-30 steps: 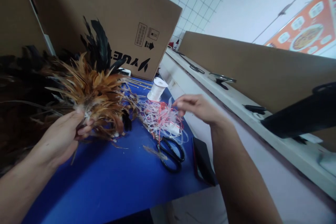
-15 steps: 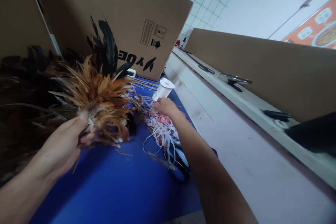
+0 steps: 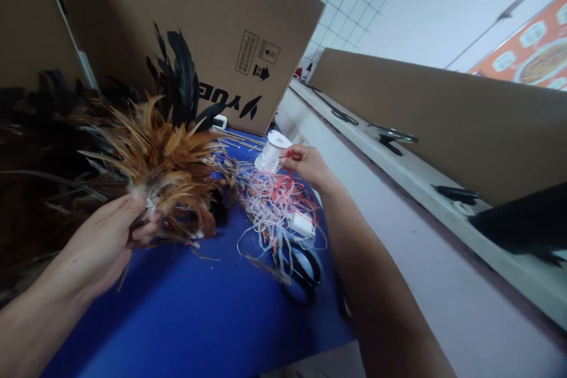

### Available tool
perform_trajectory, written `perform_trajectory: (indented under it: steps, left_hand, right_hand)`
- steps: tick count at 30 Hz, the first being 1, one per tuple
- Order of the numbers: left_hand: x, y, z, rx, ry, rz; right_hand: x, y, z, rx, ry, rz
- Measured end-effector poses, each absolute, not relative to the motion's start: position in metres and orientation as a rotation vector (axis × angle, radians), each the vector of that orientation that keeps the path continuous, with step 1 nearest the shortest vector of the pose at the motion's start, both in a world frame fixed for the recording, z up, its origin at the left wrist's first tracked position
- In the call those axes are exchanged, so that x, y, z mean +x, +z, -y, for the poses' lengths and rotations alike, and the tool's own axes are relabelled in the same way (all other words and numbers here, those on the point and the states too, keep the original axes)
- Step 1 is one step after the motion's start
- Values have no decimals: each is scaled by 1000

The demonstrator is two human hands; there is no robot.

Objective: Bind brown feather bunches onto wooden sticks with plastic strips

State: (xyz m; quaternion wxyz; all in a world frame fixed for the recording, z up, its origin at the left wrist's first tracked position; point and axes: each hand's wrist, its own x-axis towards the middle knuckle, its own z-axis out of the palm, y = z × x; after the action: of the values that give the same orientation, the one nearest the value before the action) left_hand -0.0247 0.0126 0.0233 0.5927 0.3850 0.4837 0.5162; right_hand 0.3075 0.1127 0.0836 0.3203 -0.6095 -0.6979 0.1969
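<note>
My left hand point(image 3: 110, 233) is closed round the base of a bunch of orange-brown feathers point(image 3: 159, 153), whose tips fan upward and to the right. Beyond it rise long black feathers point(image 3: 181, 71). Over a tangled heap of white and red strips point(image 3: 270, 204), my right hand point(image 3: 310, 166) pinches a red strip point(image 3: 287, 166) between thumb and fingers. Just left of those fingertips stands a white spool point(image 3: 270, 150). Black-handled scissors point(image 3: 299, 274) lie at the near end of the heap, partly under it.
A large cardboard box point(image 3: 212, 18) stands at the back of the blue table point(image 3: 190, 313). Dark feathers point(image 3: 39, 147) fill the left side. Along the right runs a pale ledge point(image 3: 381, 150) with several black-handled tools on it. A small white block point(image 3: 302, 223) sits among the strips.
My right hand has lifted off the strip heap and moved right, with a red strip now showing in its fingers. My left hand keeps its hold on the feathers, nearly unmoved.
</note>
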Motion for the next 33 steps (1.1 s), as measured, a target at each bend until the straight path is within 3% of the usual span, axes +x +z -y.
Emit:
perform_trajectory:
  steps: [13,25,28,33]
  left_hand:
    - [-26,20,-14,874,1218,-1133]
    - [-27,19,-17,899,1213,-1111]
    - [-28,15,-18,923,1232,-1087]
    - [-28,13,-19,933,1237,-1074]
  right_hand:
    - [318,127,-72,-1295,637,1563]
    - [326,121,-53,-1323,626,1591]
    - [326,110,-58,-1540,542,1708]
    - [304,81,-73,-1759,76,2084]
